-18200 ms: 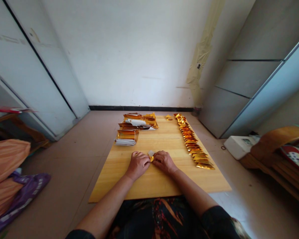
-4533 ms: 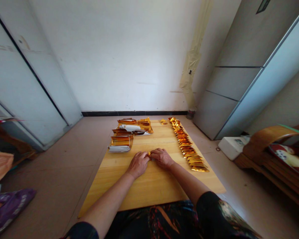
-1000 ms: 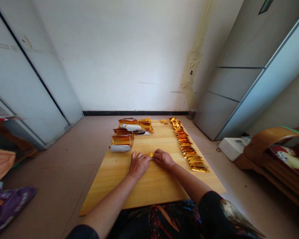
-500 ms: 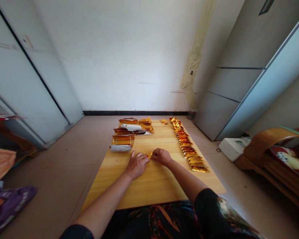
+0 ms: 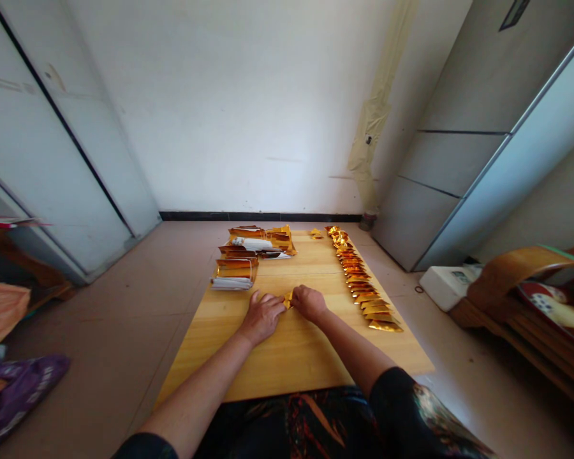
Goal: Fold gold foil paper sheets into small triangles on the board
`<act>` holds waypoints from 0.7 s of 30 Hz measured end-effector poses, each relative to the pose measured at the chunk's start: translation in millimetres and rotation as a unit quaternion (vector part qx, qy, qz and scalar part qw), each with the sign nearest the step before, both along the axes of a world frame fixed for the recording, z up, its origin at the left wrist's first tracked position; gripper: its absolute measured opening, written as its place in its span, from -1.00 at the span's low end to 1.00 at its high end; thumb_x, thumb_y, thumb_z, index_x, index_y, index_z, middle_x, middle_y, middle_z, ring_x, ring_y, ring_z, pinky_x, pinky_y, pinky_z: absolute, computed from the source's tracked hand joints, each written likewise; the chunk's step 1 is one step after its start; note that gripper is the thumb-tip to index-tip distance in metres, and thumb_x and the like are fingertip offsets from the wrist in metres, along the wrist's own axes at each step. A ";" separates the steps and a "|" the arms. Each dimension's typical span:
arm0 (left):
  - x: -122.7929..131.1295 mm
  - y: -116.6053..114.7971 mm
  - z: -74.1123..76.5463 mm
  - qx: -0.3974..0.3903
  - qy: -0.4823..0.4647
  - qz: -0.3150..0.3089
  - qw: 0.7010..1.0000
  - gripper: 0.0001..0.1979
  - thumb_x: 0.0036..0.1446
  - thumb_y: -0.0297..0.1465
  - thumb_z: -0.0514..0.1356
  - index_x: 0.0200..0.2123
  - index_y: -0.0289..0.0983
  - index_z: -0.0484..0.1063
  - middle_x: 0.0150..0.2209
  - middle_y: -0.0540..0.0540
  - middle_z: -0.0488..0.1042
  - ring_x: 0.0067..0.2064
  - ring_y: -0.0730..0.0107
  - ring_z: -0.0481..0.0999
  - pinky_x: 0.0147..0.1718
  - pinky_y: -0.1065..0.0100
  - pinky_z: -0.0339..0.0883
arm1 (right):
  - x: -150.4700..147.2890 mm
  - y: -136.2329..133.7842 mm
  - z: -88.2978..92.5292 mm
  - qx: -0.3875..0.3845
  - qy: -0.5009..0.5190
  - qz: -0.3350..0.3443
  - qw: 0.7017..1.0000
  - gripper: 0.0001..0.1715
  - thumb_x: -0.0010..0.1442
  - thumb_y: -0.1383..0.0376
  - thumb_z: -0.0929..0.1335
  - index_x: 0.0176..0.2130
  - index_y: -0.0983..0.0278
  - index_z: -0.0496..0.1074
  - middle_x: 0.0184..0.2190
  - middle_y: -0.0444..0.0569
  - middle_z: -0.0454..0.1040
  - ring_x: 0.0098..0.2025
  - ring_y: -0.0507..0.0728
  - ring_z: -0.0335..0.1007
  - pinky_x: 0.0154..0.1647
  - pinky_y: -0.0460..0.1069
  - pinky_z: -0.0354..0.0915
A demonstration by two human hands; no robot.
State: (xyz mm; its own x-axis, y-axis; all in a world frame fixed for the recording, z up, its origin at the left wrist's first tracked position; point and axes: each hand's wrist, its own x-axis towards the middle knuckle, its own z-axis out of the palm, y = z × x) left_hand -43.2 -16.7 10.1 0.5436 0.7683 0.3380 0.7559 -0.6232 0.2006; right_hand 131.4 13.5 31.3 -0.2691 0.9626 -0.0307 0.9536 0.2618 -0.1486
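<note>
the right hand (image 5: 309,303) pinches a small gold foil piece (image 5: 287,299) at 12 o'clock, the left hand (image 5: 263,317) spread just beside it (fingers splayed) on a wooden board (image 5: 287,366); folded foil triangles (image 5: 363,284) line up at 2 o'clock.

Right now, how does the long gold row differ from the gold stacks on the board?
The folded gold foil row is one long line along the board's right side; the gold foil stacks are compact bundles at the far left. The row holds overlapping triangles; the stacks hold strips, some with white paper. Both are shiny gold, on the wooden board.
</note>
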 end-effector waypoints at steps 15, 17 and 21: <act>-1.1 -1.8 -0.7 -0.013 -0.015 0.003 1.000 -0.55 0.08 -0.61 -0.03 -0.05 -0.05 0.35 -0.06 -0.03 0.49 -0.02 0.29 0.39 0.13 -0.07 -0.13 | -3.9 -2.9 4.2 -0.001 -0.009 -0.015 1.000 -0.76 0.27 0.19 0.21 -0.24 0.24 0.40 -0.21 0.05 0.47 -0.22 0.11 0.43 -0.32 -0.06 0.20; -1.7 -1.3 -1.8 -0.008 -0.008 -0.004 1.000 -0.56 0.10 -0.59 -0.02 -0.04 -0.03 0.36 -0.02 -0.04 0.47 0.00 0.27 0.37 0.13 -0.09 -0.13 | -2.9 -1.8 2.1 -0.001 -0.008 -0.018 1.000 -0.78 0.26 0.19 0.22 -0.24 0.24 0.40 -0.21 0.03 0.46 -0.23 0.10 0.43 -0.33 -0.07 0.18; -2.1 -0.7 -2.9 -0.001 0.003 -0.009 1.000 -0.60 0.12 -0.55 0.02 -0.07 0.01 0.40 0.01 -0.02 0.46 0.01 0.25 0.37 0.12 -0.13 -0.12 | -0.3 -0.1 -2.5 0.005 0.006 -0.007 1.000 -0.79 0.24 0.18 0.24 -0.26 0.22 0.40 -0.24 -0.03 0.46 -0.27 0.06 0.41 -0.36 -0.10 0.14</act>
